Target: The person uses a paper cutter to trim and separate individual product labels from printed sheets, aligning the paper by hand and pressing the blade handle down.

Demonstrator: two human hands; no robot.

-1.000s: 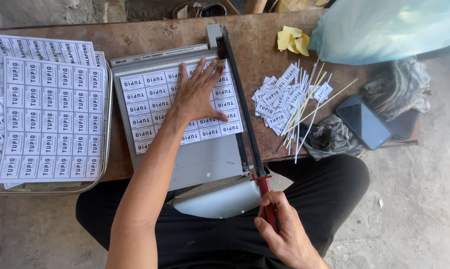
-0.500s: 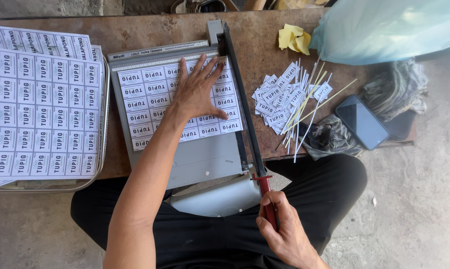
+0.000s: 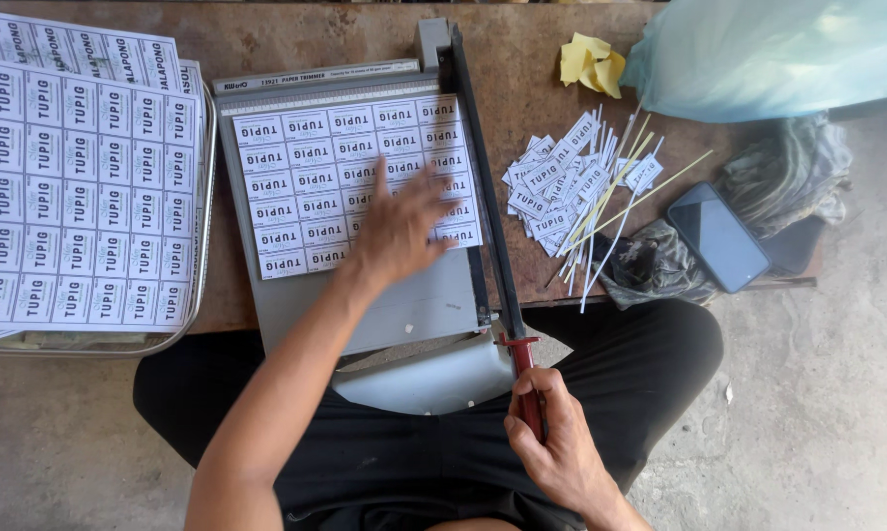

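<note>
A grey paper trimmer (image 3: 404, 300) lies on the brown table (image 3: 296, 44). A printed label sheet (image 3: 296, 167) rests on its bed. My left hand (image 3: 399, 226) lies flat on the sheet's right part, fingers spread and slightly blurred. Its black blade arm (image 3: 478, 167) is lowered along the right edge of the bed. My right hand (image 3: 551, 447) grips the arm's red handle (image 3: 527, 379) near my lap.
A metal tray (image 3: 200, 275) at the left holds stacked label sheets (image 3: 80, 197). Right of the trimmer lie cut labels and thin paper strips (image 3: 581, 187), yellow crumpled paper (image 3: 591, 61), a pale blue plastic bag (image 3: 777, 54), a phone (image 3: 718, 236) and dark cloth (image 3: 650, 265).
My left hand has slid down and rightward over the label sheet. The blade arm stays lowered with my right hand on its handle. The camera view has moved closer.
</note>
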